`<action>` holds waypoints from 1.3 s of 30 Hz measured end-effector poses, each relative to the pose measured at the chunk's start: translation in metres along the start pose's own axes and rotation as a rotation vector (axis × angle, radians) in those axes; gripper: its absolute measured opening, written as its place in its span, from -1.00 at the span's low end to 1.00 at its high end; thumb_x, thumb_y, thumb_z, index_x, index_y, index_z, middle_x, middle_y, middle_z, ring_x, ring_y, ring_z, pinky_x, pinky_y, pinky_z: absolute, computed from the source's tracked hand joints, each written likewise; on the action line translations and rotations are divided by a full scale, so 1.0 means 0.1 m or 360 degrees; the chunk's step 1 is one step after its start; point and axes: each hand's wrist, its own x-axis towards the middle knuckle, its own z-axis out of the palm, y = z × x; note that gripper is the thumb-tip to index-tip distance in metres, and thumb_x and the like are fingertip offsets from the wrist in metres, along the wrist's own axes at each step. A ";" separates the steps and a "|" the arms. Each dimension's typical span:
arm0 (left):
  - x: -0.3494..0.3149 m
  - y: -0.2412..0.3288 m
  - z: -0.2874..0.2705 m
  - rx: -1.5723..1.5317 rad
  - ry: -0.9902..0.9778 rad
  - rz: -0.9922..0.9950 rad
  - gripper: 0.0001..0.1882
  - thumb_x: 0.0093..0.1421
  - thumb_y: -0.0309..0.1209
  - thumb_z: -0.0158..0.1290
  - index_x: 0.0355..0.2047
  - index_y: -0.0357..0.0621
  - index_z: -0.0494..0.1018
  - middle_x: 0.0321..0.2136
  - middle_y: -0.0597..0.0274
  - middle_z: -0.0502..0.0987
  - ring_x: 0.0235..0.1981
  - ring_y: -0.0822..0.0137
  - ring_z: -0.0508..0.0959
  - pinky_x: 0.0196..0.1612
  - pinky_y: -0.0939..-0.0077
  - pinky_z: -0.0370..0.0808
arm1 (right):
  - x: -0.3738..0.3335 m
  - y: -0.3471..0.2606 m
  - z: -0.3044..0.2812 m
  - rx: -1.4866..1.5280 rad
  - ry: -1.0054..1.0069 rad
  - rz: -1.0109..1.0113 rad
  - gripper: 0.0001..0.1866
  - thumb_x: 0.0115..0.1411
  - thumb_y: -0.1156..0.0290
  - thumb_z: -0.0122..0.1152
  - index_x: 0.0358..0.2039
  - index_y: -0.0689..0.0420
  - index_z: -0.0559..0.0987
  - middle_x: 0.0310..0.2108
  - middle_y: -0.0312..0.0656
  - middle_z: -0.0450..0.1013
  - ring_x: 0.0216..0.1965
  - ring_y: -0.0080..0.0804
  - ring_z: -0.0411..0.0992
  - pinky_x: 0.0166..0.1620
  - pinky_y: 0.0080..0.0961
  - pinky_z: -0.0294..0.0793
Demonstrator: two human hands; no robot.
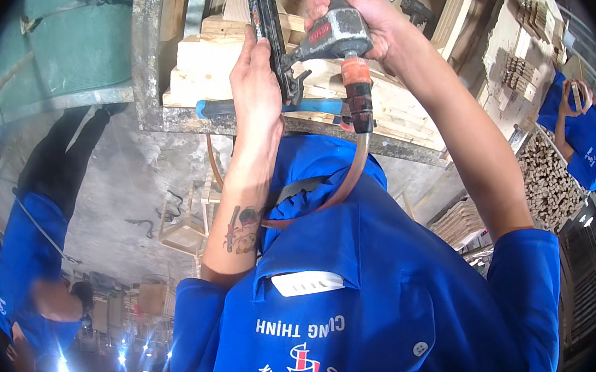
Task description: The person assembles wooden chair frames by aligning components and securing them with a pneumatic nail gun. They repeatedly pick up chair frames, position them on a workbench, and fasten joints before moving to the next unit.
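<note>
A pneumatic nail gun with a long black magazine is held up over the workbench. My right hand is wrapped round its grey body and handle. My left hand is closed against the side of the magazine, fingers pointing up along it. An orange and black coupling joins the gun to a brown air hose, which loops down across my blue shirt. Beneath my hands, a blue-handled tool lies at the bench's near edge; its kind I cannot make out. The gun's nose is partly hidden at the top.
Pale wooden boards are stacked on the worn workbench. More wood strips lie at the right, near bundled sticks. A wooden frame stands on the floor. People in blue are at the left and right.
</note>
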 end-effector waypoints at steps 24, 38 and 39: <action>0.82 0.43 0.70 0.2312 -0.0646 0.0756 -0.58 0.37 -0.28 -0.04 0.14 -0.18 0.53 -0.07 -0.15 0.63 -0.11 -0.01 0.67 0.06 0.14 0.55 | -1.71 1.42 -1.95 0.0540 0.2057 -0.1644 0.02 0.38 0.43 0.20 0.53 0.13 -0.36 0.35 0.01 0.20 0.19 -0.23 0.39 0.25 -0.28 0.43; 2.38 0.65 0.33 0.2631 -0.0099 0.1842 -0.32 0.45 0.16 -0.26 0.43 0.10 0.24 0.43 -0.28 0.04 0.50 -0.25 -0.08 0.46 -0.31 -0.21 | -1.23 0.09 -1.95 -0.0640 0.1989 -0.1907 -0.17 0.33 0.30 0.27 0.47 0.25 0.08 0.15 0.02 0.42 0.11 -0.23 0.45 0.12 -0.30 0.45; 2.42 0.57 0.42 0.2584 -0.0145 0.1898 -0.32 0.47 0.18 -0.35 0.46 0.19 0.19 0.47 -0.16 0.00 0.53 -0.18 -0.21 0.47 -0.28 -0.39 | -0.97 -0.29 -2.27 -0.1089 0.2230 -0.1907 -0.21 0.32 0.21 0.27 0.42 0.26 0.18 0.09 0.06 0.47 0.07 -0.11 0.50 0.07 -0.27 0.50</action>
